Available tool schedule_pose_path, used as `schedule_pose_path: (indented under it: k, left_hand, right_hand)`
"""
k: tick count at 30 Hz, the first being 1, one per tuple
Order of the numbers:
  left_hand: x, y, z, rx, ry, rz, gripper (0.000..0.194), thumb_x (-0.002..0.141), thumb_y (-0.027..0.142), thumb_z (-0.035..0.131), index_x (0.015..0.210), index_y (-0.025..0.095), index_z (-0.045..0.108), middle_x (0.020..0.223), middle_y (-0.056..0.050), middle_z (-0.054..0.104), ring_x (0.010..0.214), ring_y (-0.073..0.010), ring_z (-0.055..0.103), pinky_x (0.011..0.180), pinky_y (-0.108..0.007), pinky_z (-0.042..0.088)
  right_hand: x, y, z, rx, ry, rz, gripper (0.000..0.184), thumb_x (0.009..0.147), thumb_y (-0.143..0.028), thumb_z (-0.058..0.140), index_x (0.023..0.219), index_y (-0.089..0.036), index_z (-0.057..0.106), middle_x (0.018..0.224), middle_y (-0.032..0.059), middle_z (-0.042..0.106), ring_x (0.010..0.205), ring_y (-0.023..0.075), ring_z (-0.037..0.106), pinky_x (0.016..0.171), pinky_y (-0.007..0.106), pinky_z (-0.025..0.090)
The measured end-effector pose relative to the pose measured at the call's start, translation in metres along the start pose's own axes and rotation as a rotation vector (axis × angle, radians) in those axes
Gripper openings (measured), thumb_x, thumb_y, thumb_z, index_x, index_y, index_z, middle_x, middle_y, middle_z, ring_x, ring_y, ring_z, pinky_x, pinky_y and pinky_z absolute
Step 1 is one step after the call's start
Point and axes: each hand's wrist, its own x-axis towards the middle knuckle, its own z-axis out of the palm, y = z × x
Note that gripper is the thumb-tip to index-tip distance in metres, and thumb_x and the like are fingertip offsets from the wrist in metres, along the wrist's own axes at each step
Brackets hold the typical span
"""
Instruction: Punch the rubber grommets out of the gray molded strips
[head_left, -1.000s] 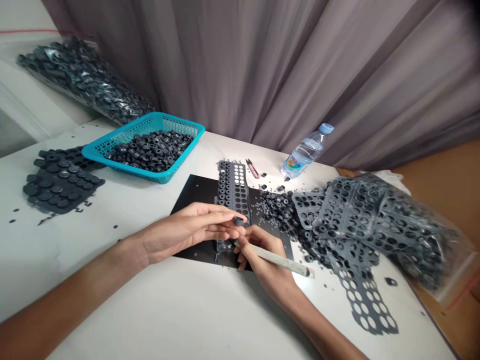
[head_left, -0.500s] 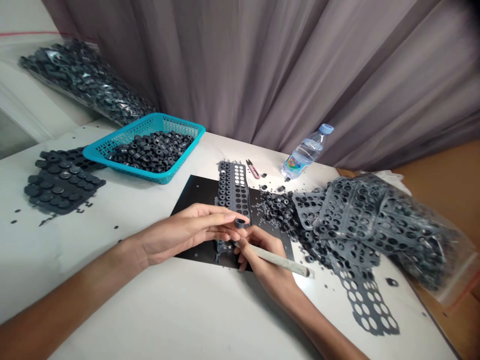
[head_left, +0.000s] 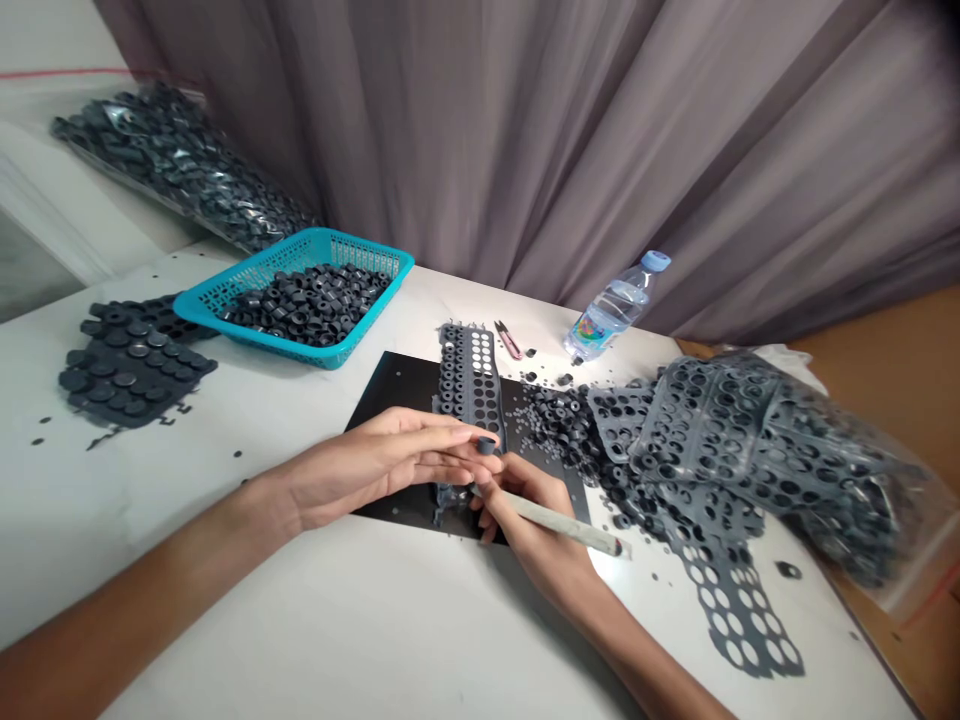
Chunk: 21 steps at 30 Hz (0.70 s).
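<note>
Between the fingertips of my left hand (head_left: 409, 450) is a small dark grey rubber cap (head_left: 486, 446), its wider side upward. My right hand (head_left: 529, 500) is closed around a pale, slim pen-like tool (head_left: 562, 523), whose far end lies hidden by the fingers close to the cap. Both hands are close together above a black mat (head_left: 397, 390). Under them lies a dark rubber sheet (head_left: 471, 385) with a column of ring-shaped parts on its left and rows of holes on its right; its near end is partly covered by my hands.
A blue basket (head_left: 296, 350) of rubber parts stands at the back left, by a filled plastic bag (head_left: 172, 160) and rubber sheets (head_left: 135, 370). Behind the mat are pink snips (head_left: 510, 342) and a water bottle (head_left: 611, 312). Loose parts (head_left: 562, 425) and a bag of punched sheets (head_left: 750, 430) lie right.
The cap has tilted a little between my left fingertips. Otherwise both hands keep nearly the same pose, and the whole view has shifted slightly.
</note>
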Motion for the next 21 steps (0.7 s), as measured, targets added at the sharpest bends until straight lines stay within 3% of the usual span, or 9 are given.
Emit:
schedule_pose_path:
  k: [2, 4, 6, 9, 11, 14, 16, 19, 21]
  left_hand:
    - [0.001, 0.001, -0.001, 0.061, 0.021, 0.022, 0.039, 0.1, 0.039, 0.063, 0.129, 0.014, 0.07, 0.121, -0.013, 0.075, 0.114, -0.0217, 0.069, 0.106, -0.034, 0.052]
    - [0.0, 0.007, -0.007, 0.235, 0.166, 0.133, 0.039, 0.099, 0.043, 0.062, 0.127, 0.016, 0.071, 0.119, -0.011, 0.076, 0.112, -0.0225, 0.07, 0.105, -0.035, 0.052]
    - [-0.004, 0.019, -0.021, 0.524, 0.488, 0.36, 0.038, 0.099, 0.045, 0.062, 0.123, 0.017, 0.073, 0.117, -0.008, 0.077, 0.109, -0.0225, 0.071, 0.105, -0.037, 0.052]
    - [-0.013, 0.04, -0.057, 0.91, 1.008, 0.709, 0.04, 0.101, 0.045, 0.056, 0.127, 0.018, 0.07, 0.122, -0.003, 0.075, 0.111, -0.0215, 0.069, 0.106, -0.037, 0.048]
    - [-0.019, 0.051, -0.089, 1.051, 1.153, 0.777, 0.043, 0.103, 0.045, 0.05, 0.132, 0.017, 0.064, 0.125, 0.001, 0.073, 0.114, -0.0208, 0.067, 0.105, -0.037, 0.046]
    - [-0.02, 0.056, -0.129, 1.221, 1.203, 0.732, 0.045, 0.101, 0.043, 0.051, 0.134, 0.014, 0.062, 0.129, 0.0, 0.071, 0.118, -0.0235, 0.065, 0.105, -0.041, 0.043]
    - [-0.018, 0.054, -0.14, 1.284, 1.222, 0.753, 0.042, 0.098, 0.039, 0.056, 0.134, 0.018, 0.063, 0.138, -0.005, 0.066, 0.128, -0.0277, 0.06, 0.11, -0.044, 0.041]
    - [-0.014, 0.047, -0.122, 1.326, 1.167, 0.821, 0.033, 0.097, 0.034, 0.059, 0.129, 0.026, 0.065, 0.142, -0.006, 0.062, 0.135, -0.0284, 0.052, 0.115, -0.045, 0.038]
    - [-0.012, 0.041, -0.095, 1.303, 0.984, 0.774, 0.024, 0.098, 0.035, 0.059, 0.118, 0.025, 0.069, 0.125, -0.006, 0.069, 0.12, -0.026, 0.06, 0.106, -0.042, 0.045]
  right_hand:
    - [0.0, 0.0, 0.0, 0.007, 0.006, 0.005, 0.029, 0.097, -0.044, 0.063, 0.084, -0.018, 0.062, 0.069, -0.0001, 0.064, 0.055, 0.0132, 0.061, 0.051, 0.024, 0.052]
    - [0.0, 0.002, 0.001, 0.021, 0.007, 0.011, 0.027, 0.097, -0.044, 0.063, 0.087, -0.018, 0.063, 0.072, 0.0008, 0.065, 0.056, 0.0132, 0.061, 0.05, 0.023, 0.053]
    - [0.0, 0.004, 0.001, 0.039, 0.005, 0.016, 0.026, 0.098, -0.044, 0.062, 0.091, -0.018, 0.064, 0.075, 0.0016, 0.066, 0.058, 0.0135, 0.061, 0.051, 0.024, 0.053]
    - [0.001, 0.007, 0.002, 0.05, 0.003, 0.024, 0.026, 0.098, -0.044, 0.062, 0.092, -0.018, 0.065, 0.076, 0.0018, 0.066, 0.058, 0.0134, 0.06, 0.05, 0.024, 0.054]
    - [0.002, 0.008, 0.002, 0.044, 0.004, 0.028, 0.026, 0.097, -0.044, 0.062, 0.092, -0.018, 0.065, 0.076, 0.0019, 0.066, 0.059, 0.0136, 0.061, 0.05, 0.024, 0.054]
    - [0.001, 0.006, 0.001, 0.027, 0.003, 0.022, 0.026, 0.097, -0.043, 0.062, 0.094, -0.018, 0.066, 0.076, 0.0021, 0.067, 0.06, 0.0143, 0.061, 0.051, 0.024, 0.054]
    - [0.0, 0.005, 0.001, 0.032, 0.008, 0.017, 0.025, 0.096, -0.042, 0.063, 0.093, -0.018, 0.067, 0.076, 0.0021, 0.067, 0.059, 0.0144, 0.061, 0.051, 0.025, 0.055]
    - [-0.002, 0.003, 0.003, 0.058, -0.002, 0.018, 0.021, 0.096, -0.038, 0.063, 0.091, -0.018, 0.067, 0.074, 0.0017, 0.067, 0.06, 0.0145, 0.061, 0.051, 0.024, 0.054]
    - [-0.001, 0.002, 0.004, 0.061, -0.023, 0.017, 0.018, 0.096, -0.034, 0.063, 0.09, -0.018, 0.067, 0.074, 0.0012, 0.067, 0.06, 0.0141, 0.062, 0.051, 0.024, 0.053]
